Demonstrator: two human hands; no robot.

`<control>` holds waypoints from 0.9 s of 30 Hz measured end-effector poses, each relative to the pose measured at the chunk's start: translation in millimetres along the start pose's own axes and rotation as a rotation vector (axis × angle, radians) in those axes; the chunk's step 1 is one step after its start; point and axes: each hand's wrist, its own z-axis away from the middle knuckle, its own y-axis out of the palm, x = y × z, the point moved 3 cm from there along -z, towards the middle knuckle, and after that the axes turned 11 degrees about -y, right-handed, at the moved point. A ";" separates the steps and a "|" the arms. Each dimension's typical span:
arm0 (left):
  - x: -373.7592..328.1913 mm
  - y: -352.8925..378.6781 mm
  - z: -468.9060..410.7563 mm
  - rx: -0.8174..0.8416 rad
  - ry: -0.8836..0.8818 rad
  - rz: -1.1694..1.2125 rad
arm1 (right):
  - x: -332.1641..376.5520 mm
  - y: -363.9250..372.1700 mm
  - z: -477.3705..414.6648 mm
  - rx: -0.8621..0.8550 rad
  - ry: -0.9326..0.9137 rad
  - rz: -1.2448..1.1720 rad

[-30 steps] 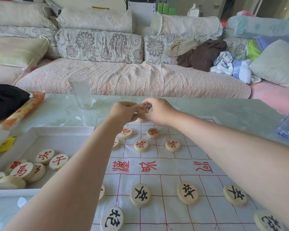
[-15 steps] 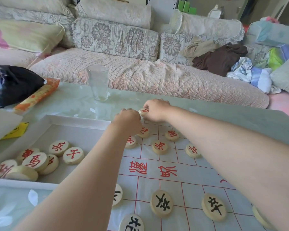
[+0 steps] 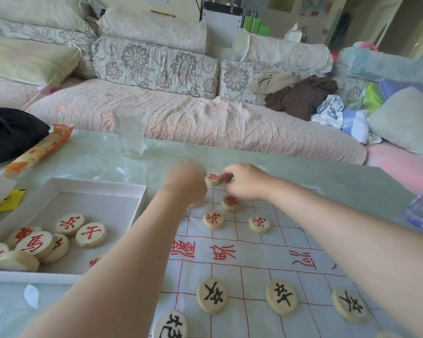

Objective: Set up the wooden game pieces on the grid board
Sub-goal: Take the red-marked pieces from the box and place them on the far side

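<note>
1. Red piece (image 3: 212, 178) is sitting at the far edge of the grid board (image 3: 259, 250), right between the two hands.
2. The right hand (image 3: 248, 184) is reaching in from the right. Its fingers (image 3: 224, 178) are curling down narrow and pinching the right edge of the red piece.
3. The left hand (image 3: 188, 185) is hovering just beside the piece on its left. It is looking blurry and showing only its back, so I cannot tell how its fingers are lying or whether they are holding anything.
4. The right hand is the one touching the piece, so it is looking like the hand that is setting it down.
5. The piece is round and flat, so no side is longer than another. Its red mark is facing up.
6. I cannot tell if the piece is lying flat on the board or hanging a tiny bit above it.
7. The left arm is covering the left side of the board, and the left hand is hiding most of another piece (image 3: 195, 205).
8. More red pieces are waiting in the white box (image 3: 95, 184) on the table (image 3: 83, 162), well apart from the hands.
</note>
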 end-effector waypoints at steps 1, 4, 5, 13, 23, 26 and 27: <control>-7.4 0.2 2.5 -0.002 0.024 0.009 | -2.7 2.9 10.4 0.032 0.010 -0.005; -26.6 5.6 10.8 0.030 0.079 0.035 | -9.1 14.0 30.8 0.039 0.007 0.011; -33.4 8.1 13.3 0.041 0.096 0.043 | -11.7 18.0 34.5 0.019 0.002 0.018; -73.8 18.2 25.7 0.024 0.136 0.103 | -31.8 19.6 44.8 -0.216 -0.004 -0.107; -79.6 45.8 24.4 0.119 0.156 0.042 | -142.0 -20.7 61.2 -0.292 0.311 -0.012; -79.2 48.0 23.3 0.126 0.163 0.021 | -159.1 -23.5 59.4 -0.252 0.345 -0.004; -79.3 48.6 22.6 0.125 0.161 0.017 | -161.5 -23.0 57.3 -0.248 0.340 -0.005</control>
